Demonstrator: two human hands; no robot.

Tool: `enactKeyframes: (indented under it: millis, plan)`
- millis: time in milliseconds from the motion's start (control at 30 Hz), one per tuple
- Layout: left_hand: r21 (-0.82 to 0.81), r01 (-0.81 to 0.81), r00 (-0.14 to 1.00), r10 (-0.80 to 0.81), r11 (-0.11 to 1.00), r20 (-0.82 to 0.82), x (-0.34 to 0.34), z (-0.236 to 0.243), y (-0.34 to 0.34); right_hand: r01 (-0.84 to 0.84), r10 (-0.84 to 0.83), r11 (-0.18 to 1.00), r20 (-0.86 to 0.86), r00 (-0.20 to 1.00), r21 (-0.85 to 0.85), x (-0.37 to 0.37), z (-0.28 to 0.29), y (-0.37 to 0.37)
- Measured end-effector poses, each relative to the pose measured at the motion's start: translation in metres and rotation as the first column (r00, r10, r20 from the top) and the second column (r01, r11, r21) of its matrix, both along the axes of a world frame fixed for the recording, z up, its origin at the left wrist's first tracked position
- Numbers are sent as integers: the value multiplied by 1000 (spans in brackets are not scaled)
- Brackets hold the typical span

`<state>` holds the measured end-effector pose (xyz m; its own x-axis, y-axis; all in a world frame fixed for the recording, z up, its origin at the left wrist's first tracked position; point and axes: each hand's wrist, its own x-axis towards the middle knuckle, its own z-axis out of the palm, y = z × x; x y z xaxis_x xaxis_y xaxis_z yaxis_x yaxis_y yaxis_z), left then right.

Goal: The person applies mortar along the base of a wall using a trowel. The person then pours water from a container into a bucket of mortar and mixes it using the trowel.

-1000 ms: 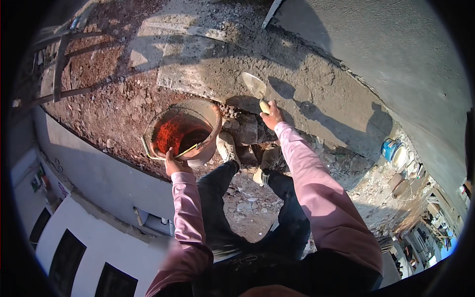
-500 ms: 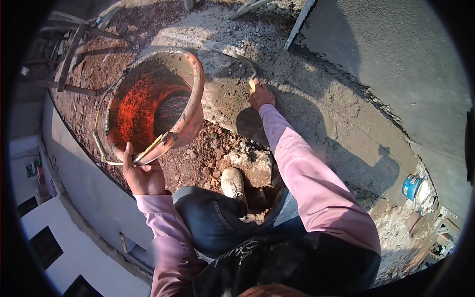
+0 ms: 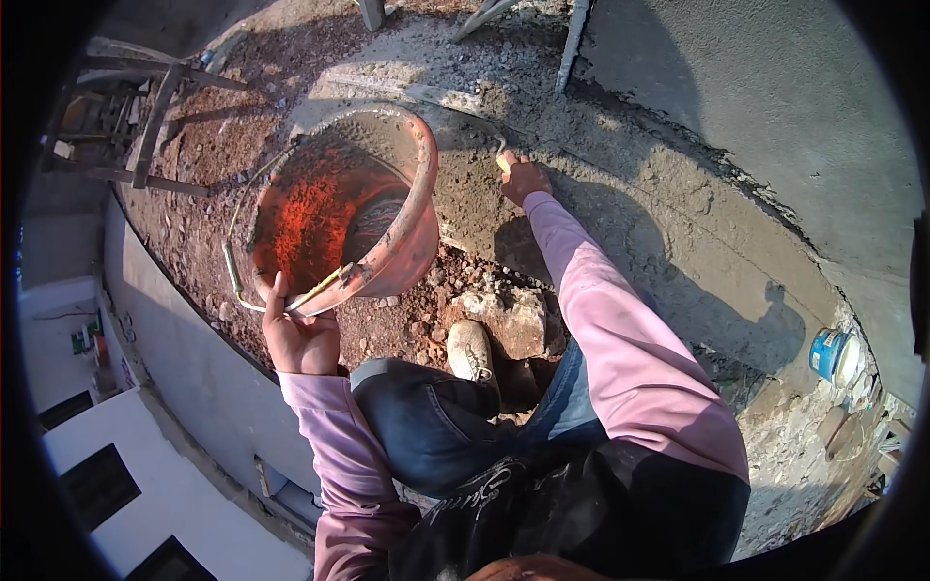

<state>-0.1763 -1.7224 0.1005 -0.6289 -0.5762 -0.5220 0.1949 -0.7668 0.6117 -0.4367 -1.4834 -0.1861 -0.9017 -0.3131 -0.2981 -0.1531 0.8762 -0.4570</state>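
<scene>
My left hand (image 3: 302, 334) is closed on the near rim of an orange bucket (image 3: 412, 254), thumb inside and fingers beneath. The bucket is tilted, its mouth facing up and left, and grey mortar residue coats its inner wall. A wire handle with a pale grip hangs at its left side. To the bucket's right, my right hand (image 3: 526, 180) is wrapped round the wooden handle of a trowel (image 3: 504, 161). The trowel's curved metal neck points away from me; its blade is hard to make out against the wet grey mortar (image 3: 470, 179) on the ledge.
A pale stone block (image 3: 504, 322) and reddish rubble lie by my shoe (image 3: 470, 351). A plastered grey wall (image 3: 775, 126) rises on the right, with a blue tub (image 3: 826, 355) near its foot. Wooden trestles (image 3: 155, 126) stand at far left. A long board (image 3: 407, 90) lies beyond the mortar.
The bucket has shifted right, closer to my right hand, still in my left hand's grip. My right hand stays over the mortar; less of the trowel's metal shows. The whole view has shifted slightly.
</scene>
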Motion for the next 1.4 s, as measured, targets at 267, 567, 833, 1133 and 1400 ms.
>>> enactKeyframes:
  millis: [267,567,833,1133,1400]
  plan:
    - [-123,4,996,-14,992,-84,-25,14,25,-219,228,969,63,972,-116,103,5,-5]
    - [40,31,994,-26,999,-104,-31,-9,13,54,-54,959,6,998,-279,135,-4,-2]
    - [88,87,988,-74,992,-136,-22,-6,10,403,-452,813,-19,892,-420,184,-22,-25]
    - [20,71,986,-67,997,-154,-28,-12,2,171,-90,924,239,967,-342,264,-15,-45]
    - [-26,55,986,-59,998,-155,-45,-3,26,388,-331,891,250,910,-234,256,-70,-55]
